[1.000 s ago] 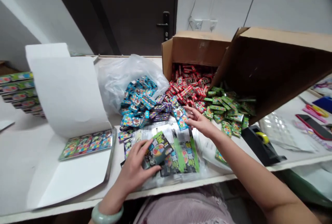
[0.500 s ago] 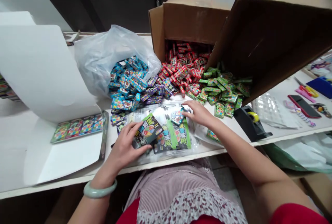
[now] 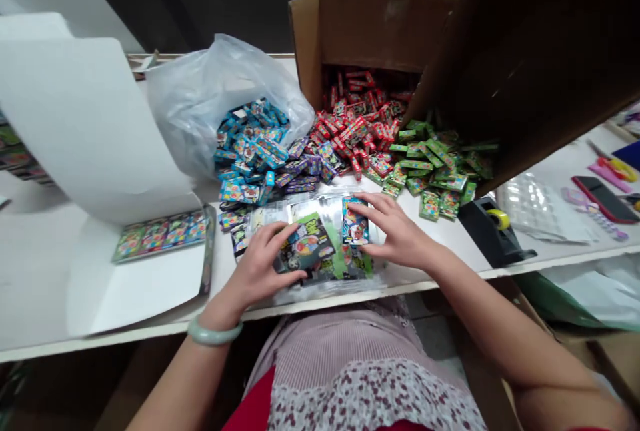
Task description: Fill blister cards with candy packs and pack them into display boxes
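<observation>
My left hand (image 3: 263, 268) grips a black-and-green printed packet (image 3: 313, 242) by its left side, fingers above and thumb along the lower edge. Under it, more black-and-green packets (image 3: 353, 264) lie on clear plastic sleeves (image 3: 325, 288) at the table's front edge. A small blue box (image 3: 353, 228) with cartoon printing is held in my right hand (image 3: 397, 231), its face turned up, just right of the packet. Small purple boxes (image 3: 303, 178) are piled behind my hands, with blue boxes (image 3: 250, 144) to their left.
Red boxes (image 3: 355, 124) spill from a cardboard carton (image 3: 385, 24), beside green boxes (image 3: 435, 171). A clear plastic bag (image 3: 190, 98) surrounds the blue pile. At left, a white display box (image 3: 90, 111) holds a row of printed boxes (image 3: 165, 234). A tape dispenser (image 3: 487, 234) and phone (image 3: 603, 198) lie right.
My right hand has turned the small blue box upright and face up. My left hand has shifted right with the packet, and the camera view has moved slightly.
</observation>
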A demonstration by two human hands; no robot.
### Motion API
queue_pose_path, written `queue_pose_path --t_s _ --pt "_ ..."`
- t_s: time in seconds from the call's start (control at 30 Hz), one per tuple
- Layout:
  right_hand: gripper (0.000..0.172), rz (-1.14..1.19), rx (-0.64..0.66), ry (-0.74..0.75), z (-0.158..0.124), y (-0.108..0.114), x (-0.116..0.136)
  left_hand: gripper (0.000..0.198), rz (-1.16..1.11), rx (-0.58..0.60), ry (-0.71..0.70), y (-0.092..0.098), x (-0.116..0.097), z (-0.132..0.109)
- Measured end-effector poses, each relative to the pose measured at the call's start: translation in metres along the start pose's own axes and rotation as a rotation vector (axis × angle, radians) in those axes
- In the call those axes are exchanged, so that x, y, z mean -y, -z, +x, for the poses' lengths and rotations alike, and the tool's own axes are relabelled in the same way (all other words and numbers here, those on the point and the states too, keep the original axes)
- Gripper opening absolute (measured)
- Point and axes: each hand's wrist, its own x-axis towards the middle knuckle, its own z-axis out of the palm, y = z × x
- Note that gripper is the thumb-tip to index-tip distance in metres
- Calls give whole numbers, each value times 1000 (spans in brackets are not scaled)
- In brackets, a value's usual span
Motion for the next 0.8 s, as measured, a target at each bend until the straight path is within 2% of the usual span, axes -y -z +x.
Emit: queue_pose_path --t_s 0.1,0.2,0.37,0.6,0.8 --pt "68 -57 183 99 5 12 6 83 -23 32 -53 0 -5 6" --pt "68 -73 272 153 11 16 9 85 -59 83 -64 0 -10 8" --pt "65 -112 334 150 19 17 11 85 -132 119 -36 1 -13 6" --pt "64 -5 360 138 19 23 12 86 -192 125 3 0 -14 2" --pt "65 -17 413 147 15 26 15 83 -166 129 -36 0 -19 1"
